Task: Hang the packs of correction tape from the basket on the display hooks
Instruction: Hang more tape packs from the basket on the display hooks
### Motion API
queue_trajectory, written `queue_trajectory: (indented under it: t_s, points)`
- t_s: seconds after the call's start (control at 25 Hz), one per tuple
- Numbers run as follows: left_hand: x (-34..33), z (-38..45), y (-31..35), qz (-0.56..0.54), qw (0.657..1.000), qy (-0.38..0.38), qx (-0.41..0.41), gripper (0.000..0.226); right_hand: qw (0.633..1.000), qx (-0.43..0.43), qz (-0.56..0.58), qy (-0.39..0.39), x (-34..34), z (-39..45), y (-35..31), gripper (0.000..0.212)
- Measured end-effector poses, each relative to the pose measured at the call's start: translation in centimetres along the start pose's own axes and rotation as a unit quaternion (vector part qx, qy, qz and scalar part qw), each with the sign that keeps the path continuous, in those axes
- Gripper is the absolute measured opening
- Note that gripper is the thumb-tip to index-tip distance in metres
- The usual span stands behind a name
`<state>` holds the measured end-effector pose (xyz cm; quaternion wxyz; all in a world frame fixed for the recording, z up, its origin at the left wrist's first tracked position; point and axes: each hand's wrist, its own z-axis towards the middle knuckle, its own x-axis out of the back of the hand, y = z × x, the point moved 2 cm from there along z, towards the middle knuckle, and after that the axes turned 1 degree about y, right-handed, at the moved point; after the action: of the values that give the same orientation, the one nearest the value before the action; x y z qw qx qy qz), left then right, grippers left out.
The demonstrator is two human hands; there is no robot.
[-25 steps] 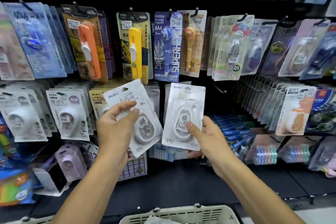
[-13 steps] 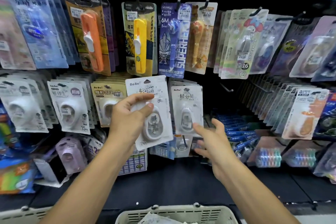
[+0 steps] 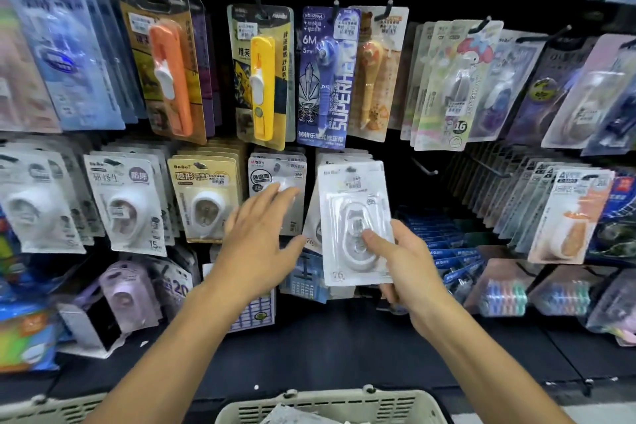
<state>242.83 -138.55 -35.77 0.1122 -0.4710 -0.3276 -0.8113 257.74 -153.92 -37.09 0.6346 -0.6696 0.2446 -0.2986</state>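
A white correction tape pack [image 3: 354, 220] is pinched at its lower edge by the right hand [image 3: 407, 267], raised before the display hooks. Left of this grip, the left hand [image 3: 256, 241] is spread wide, empty. The basket [image 3: 330, 404] is seen below.

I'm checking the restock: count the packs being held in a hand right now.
1. The right hand pinches one white pack in front of the middle-row hooks. The left hand is open and holds none. More packs may lie unseen in the basket.
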Motion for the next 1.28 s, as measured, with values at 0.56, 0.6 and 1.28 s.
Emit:
queue_trajectory:
  t_s: [0.56,0.6,1.28]
  points:
    - [-3.4,-7.9,-1.6,0.081,0.924,-0.371,-0.031,0.060,0.955,-0.113,-0.246,-0.118,-3.7,-5.1,12.0,0.025]
    - [-4.7,-9.9,-2.3,0.106,0.884,-0.454,-0.035,0.060,0.895,-0.028,-0.400,-0.198,-4.2,-6.8,14.2,0.027]
    - [-16.7,-32.4,-7.0,-0.005,0.802,-0.587,-0.114,0.133,0.577,0.115,-0.694,-0.415,2.8,-17.6,31.8,0.123]
